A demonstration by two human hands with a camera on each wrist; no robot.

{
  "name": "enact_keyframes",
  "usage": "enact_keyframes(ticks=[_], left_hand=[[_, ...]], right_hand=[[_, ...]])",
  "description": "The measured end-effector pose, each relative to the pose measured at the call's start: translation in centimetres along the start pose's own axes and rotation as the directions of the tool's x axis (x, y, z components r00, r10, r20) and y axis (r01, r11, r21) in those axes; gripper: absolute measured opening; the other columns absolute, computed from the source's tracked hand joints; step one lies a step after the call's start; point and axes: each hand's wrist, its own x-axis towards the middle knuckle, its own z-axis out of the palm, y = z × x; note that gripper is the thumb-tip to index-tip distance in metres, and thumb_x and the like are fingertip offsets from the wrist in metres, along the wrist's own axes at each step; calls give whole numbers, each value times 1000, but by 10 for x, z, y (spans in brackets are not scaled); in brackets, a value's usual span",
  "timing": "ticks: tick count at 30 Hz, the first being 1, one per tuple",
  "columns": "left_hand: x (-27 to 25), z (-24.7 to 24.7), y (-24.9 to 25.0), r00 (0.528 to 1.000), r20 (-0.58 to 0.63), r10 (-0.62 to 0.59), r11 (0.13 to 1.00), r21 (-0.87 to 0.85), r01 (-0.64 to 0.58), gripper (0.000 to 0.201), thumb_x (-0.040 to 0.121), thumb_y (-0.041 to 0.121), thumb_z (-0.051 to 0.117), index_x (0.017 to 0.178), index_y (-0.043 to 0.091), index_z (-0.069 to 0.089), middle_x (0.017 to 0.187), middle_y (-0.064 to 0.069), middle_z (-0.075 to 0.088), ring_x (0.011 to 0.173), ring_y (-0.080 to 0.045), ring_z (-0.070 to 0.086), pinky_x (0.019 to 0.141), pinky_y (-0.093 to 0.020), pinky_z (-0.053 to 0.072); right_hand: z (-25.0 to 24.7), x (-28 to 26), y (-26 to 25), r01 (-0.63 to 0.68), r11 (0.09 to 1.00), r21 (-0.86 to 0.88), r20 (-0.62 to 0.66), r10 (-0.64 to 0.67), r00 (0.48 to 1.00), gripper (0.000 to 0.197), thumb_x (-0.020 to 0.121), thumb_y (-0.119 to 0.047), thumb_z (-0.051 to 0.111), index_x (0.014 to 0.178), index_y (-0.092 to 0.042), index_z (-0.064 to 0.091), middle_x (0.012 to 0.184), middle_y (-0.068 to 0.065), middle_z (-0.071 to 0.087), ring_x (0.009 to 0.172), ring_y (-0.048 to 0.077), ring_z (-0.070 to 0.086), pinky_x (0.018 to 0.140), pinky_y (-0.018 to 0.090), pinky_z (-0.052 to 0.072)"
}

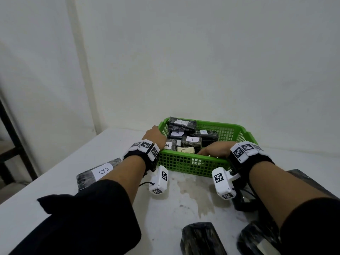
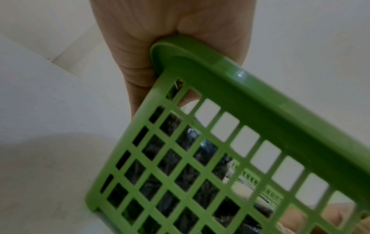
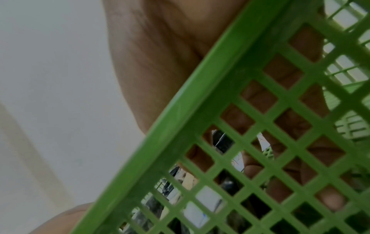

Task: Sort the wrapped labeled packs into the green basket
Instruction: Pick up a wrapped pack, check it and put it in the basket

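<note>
The green basket [image 1: 193, 162] stands mid-table and holds several black wrapped packs with white labels: A [image 1: 192, 139], B [image 1: 177, 133], and a pale one marked C [image 1: 184, 150]. My left hand [image 1: 154, 137] grips the basket's left corner rim [image 2: 260, 88], with the palm [image 2: 170, 39] wrapped over it. My right hand [image 1: 215, 150] reaches over the front rim, its fingers [image 3: 328, 199] down inside among the packs. The mesh [image 3: 230, 126] hides whether they hold one. Another pack labelled B [image 1: 99, 172] lies on the table by my left forearm.
Two black wrapped packs [image 1: 200, 238] [image 1: 257, 240] lie near the table's front edge, and a larger dark bundle [image 1: 309, 183] sits under my right forearm. The white table [image 1: 184, 199] is stained in front of the basket. A wall stands close behind; a dark frame [image 1: 11, 144] stands far left.
</note>
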Motion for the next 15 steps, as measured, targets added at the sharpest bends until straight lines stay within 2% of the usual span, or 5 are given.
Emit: enact_keyframes(ticks=[1, 4, 10, 13, 15], left_hand=[[0, 0, 0, 1000, 0, -1, 1000, 2, 1, 38, 99, 16, 50, 135, 3, 47, 132, -20, 59, 117, -37, 61, 78, -34, 43], [0, 0, 1, 1000, 1, -3, 1000, 3, 3, 38, 99, 16, 50, 135, 4, 47, 132, -20, 60, 116, -37, 61, 78, -34, 43], [-1, -1, 2, 1000, 3, -6, 1000, 17, 6, 39, 99, 16, 50, 136, 3, 46, 134, -20, 59, 118, -37, 60, 81, -35, 45], [-2, -1, 2, 1000, -1, -7, 1000, 21, 7, 38, 100, 15, 50, 136, 3, 46, 134, -20, 59, 118, -37, 61, 81, -36, 46], [-2, -1, 2, 1000, 4, -6, 1000, 18, 6, 38, 100, 15, 50, 136, 3, 46, 133, -20, 59, 118, -37, 61, 80, -36, 46]], right_hand=[[-1, 2, 1, 6, 1000, 1, 0, -6, 1000, 43, 109, -17, 43, 148, -30, 56, 149, 8, 58, 111, 19, 65, 93, 26, 52], [-3, 3, 0, 16, 1000, -17, 11, -15, 1000, 48, 106, -5, 41, 150, -22, 55, 151, 3, 57, 86, 5, 59, 65, 8, 47], [-2, 2, -2, 10, 999, -52, 30, -8, 1000, 50, 106, -4, 45, 152, -21, 52, 150, 0, 55, 122, 20, 57, 75, 14, 47], [-2, 4, 1, 5, 998, -59, 28, -4, 1000, 49, 106, -5, 46, 152, -21, 52, 151, -5, 52, 113, 14, 57, 86, 17, 45], [-1, 6, 3, -17, 1000, -8, 43, 18, 999, 50, 106, -4, 46, 153, -20, 51, 147, -5, 55, 92, 5, 58, 73, 12, 47]])
